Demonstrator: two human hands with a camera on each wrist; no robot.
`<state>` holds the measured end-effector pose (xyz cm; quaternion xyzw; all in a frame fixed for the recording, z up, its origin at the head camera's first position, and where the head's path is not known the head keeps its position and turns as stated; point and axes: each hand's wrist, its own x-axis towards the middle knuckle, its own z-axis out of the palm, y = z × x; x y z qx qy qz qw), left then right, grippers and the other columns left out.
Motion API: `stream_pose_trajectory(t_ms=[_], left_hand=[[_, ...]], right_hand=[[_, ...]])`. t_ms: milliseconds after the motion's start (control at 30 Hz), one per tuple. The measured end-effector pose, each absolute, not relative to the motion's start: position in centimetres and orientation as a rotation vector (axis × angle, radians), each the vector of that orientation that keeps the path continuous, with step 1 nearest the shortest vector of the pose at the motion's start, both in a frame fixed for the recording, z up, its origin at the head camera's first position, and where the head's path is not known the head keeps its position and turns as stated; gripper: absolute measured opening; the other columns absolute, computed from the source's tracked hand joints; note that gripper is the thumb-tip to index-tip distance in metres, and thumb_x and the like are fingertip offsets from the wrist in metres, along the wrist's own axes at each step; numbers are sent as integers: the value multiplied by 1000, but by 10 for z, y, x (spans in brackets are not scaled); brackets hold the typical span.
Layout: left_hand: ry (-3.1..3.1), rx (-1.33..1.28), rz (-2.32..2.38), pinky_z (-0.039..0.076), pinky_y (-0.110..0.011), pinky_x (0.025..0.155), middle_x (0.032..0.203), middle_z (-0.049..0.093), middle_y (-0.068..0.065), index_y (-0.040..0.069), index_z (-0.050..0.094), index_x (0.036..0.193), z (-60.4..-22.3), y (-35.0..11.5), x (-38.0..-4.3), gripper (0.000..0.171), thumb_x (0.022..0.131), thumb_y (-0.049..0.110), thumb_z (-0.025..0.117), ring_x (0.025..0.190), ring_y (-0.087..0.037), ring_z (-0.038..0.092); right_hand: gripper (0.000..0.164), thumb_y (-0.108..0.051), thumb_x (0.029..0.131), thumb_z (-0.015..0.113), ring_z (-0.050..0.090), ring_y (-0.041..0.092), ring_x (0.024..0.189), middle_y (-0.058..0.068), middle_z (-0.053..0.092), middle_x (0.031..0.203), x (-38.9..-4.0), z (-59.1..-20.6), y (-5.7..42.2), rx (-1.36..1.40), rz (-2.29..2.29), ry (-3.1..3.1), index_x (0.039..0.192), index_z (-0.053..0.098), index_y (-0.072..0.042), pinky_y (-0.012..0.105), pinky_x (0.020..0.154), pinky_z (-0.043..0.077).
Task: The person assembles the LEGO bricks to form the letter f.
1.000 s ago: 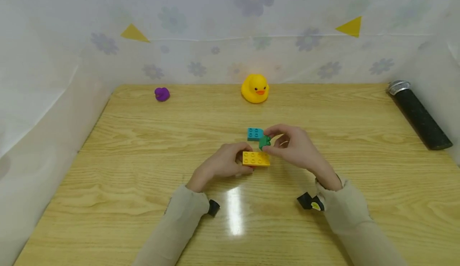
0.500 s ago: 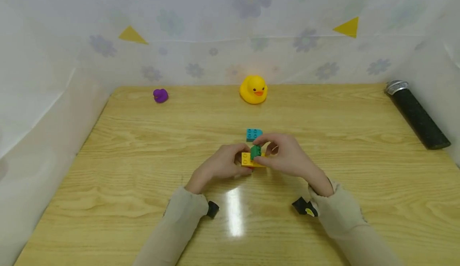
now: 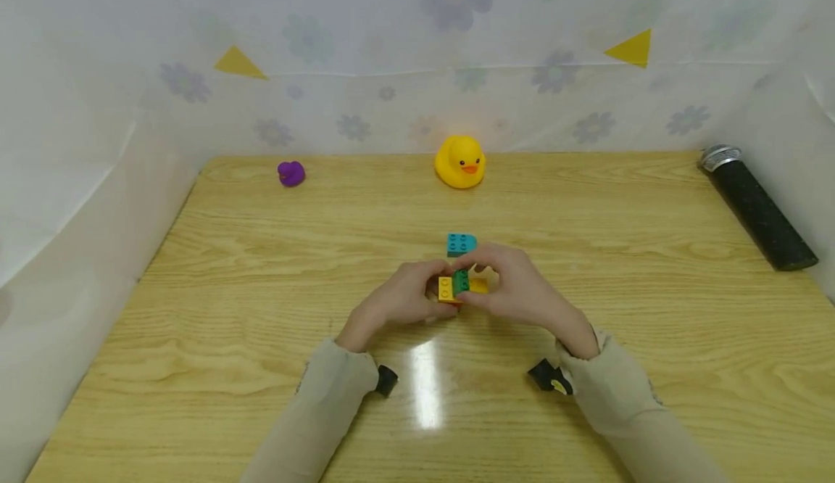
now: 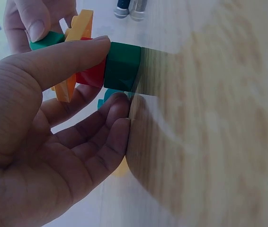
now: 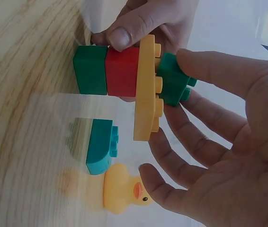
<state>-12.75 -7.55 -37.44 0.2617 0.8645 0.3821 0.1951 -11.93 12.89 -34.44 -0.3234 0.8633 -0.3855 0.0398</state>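
A stack of toy building bricks stands on the table, seen sideways in the wrist views: a green brick [image 5: 90, 71] at the bottom, a red brick [image 5: 122, 71] above it and a wide yellow brick [image 5: 145, 101] across the top. My left hand [image 3: 399, 296] grips the stack at the red brick, thumb on one side and fingers behind. Between thumb and fingers my right hand [image 3: 518, 287] pinches a smaller green brick [image 5: 170, 78], which sits on the yellow brick's studs, slightly tilted. Beyond the hands lies a teal brick [image 3: 461, 244] with one rounded end.
A yellow rubber duck [image 3: 460, 164] sits at the table's [image 3: 196, 265] back edge, with a small purple duck [image 3: 291, 174] farther left. At the far right lies a black microphone [image 3: 757, 207]. White flowered cloth [image 3: 352, 26] encloses the back and sides.
My right hand has moved left and down, bringing the small green brick from beside the stack onto the yellow brick. The left hand keeps its hold on the stack.
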Motion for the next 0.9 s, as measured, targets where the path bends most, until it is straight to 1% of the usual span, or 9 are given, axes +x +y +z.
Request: stream_pose_trajectory(t_ms=[367, 700, 800, 900], left_hand=[[2412, 733, 1083, 41, -24, 54, 78, 55, -3, 7, 57, 118, -374, -76, -127, 39, 86, 20, 74, 55, -12, 50], [2414, 725, 1071, 41, -24, 54, 76, 54, -3, 10, 58, 115, -374, -75, -127, 36, 85, 21, 75, 55, -12, 51], [2414, 721, 1073, 41, -24, 55, 77, 54, -3, 10, 58, 114, -374, -76, -127, 35, 85, 21, 75, 55, -12, 51], [2419, 715, 1075, 41, -24, 55, 78, 54, -3, 10, 59, 113, -374, -75, -127, 35, 84, 21, 76, 56, -12, 50]], right_hand=[[34, -6, 77, 80, 61, 20, 91, 6, 68, 106, -119, -348, 126, -1020, -1192, 2637, 109, 70, -4, 38, 78, 50], [34, -9, 76, 81, 60, 17, 87, 3, 69, 106, -120, -349, 128, -974, -1214, 2614, 109, 71, -7, 42, 80, 47], [34, -10, 76, 82, 60, 17, 87, 2, 70, 105, -121, -350, 129, -961, -1225, 2608, 108, 71, -8, 44, 79, 47], [34, -10, 75, 82, 60, 18, 86, 2, 70, 104, -122, -351, 130, -951, -1237, 2602, 107, 72, -8, 42, 74, 48]])
